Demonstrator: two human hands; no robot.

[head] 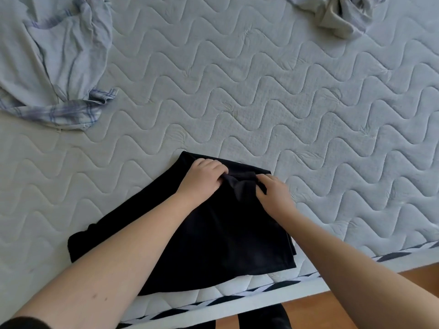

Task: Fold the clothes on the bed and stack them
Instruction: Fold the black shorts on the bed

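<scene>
A black garment [221, 233] lies partly folded near the front edge of the quilted mattress [261, 91], its lower part hanging over the edge. My left hand [202, 178] grips a bunched fold of the black cloth near its far end. My right hand [273, 193] pinches the same raised fold from the right side. A pale blue shirt with plaid trim [54, 60] lies crumpled at the far left. Another crumpled light garment [342, 15] sits at the far right top.
The mattress's striped black-and-white side [237, 295] runs along the bottom, with wooden floor [332, 309] below it. My dark-clad legs [263, 319] stand against the bed edge.
</scene>
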